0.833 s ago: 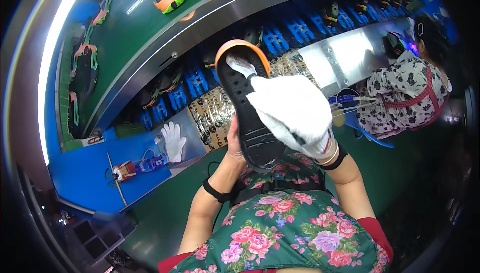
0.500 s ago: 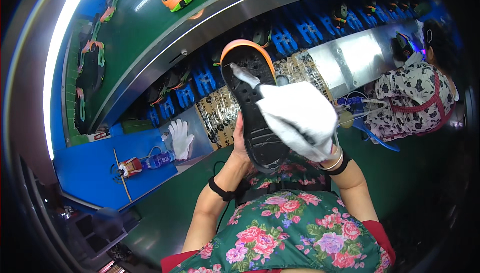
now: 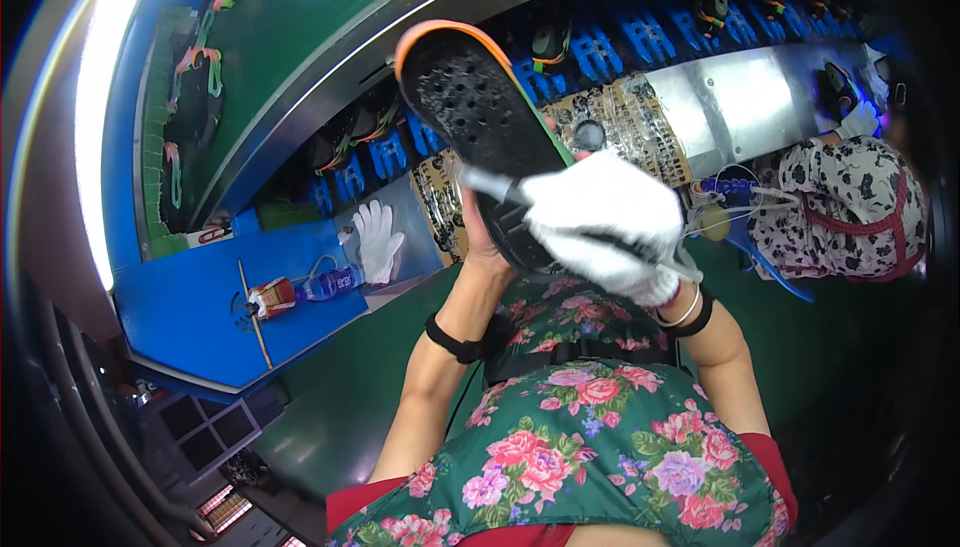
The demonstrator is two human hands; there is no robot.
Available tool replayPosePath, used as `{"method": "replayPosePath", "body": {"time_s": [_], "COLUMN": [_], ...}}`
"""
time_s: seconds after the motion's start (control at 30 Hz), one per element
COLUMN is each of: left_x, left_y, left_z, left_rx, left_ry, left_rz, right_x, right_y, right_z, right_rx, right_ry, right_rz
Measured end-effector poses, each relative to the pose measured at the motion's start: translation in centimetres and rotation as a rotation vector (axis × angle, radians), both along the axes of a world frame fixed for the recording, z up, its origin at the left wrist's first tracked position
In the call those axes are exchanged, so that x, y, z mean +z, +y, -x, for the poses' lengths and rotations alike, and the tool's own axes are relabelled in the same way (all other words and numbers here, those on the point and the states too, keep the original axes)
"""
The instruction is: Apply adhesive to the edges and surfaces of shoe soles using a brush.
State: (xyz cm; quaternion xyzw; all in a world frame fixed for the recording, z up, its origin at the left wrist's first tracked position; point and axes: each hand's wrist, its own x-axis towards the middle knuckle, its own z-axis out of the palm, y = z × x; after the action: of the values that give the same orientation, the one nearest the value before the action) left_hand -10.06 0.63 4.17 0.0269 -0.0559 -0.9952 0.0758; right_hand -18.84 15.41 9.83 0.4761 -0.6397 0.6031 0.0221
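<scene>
A long black shoe sole (image 3: 490,132) with an orange and green rim tilts up toward the far left, its wide end dotted with holes and glossy with something wet. My bare left hand (image 3: 478,232) grips it from below, thumb along the near left edge and fingertips showing at the right edge. In a white knit glove, my right hand (image 3: 605,222) is closed round a grey-tipped brush (image 3: 490,185), blurred by motion. The brush tip is over the sole's narrow middle. A pale tube (image 3: 685,269) passes by the right wrist.
Beyond my hands runs a line of blue racks (image 3: 595,57) with shoe parts, beside a metal ledge (image 3: 740,107) and taped cardboard (image 3: 620,117). A blue table (image 3: 200,297) at left holds a white glove (image 3: 378,237) and a bottle (image 3: 330,284). Another person (image 3: 845,202) works at right.
The brush has moved from the sole's wide end down to its middle. The sole has tilted further left, its wide end shifting up and left.
</scene>
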Motion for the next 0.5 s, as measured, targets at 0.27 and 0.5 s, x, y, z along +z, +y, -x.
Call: {"method": "replayPosePath", "body": {"time_s": [0.27, 0.5], "left_x": [1.0, 0.9], "left_y": [-0.6, -1.7], "left_z": [1.9, 2.4], "left_rx": [0.019, -0.107], "left_ry": [-0.095, 0.082], "left_rz": [0.041, -0.04], "right_x": [-0.9, -1.3], "right_y": [-0.5, -0.9], "right_z": [0.1, -0.3], "right_rx": [0.182, 0.164], "right_ry": [-0.007, 0.093], "right_rz": [0.04, 0.041]}}
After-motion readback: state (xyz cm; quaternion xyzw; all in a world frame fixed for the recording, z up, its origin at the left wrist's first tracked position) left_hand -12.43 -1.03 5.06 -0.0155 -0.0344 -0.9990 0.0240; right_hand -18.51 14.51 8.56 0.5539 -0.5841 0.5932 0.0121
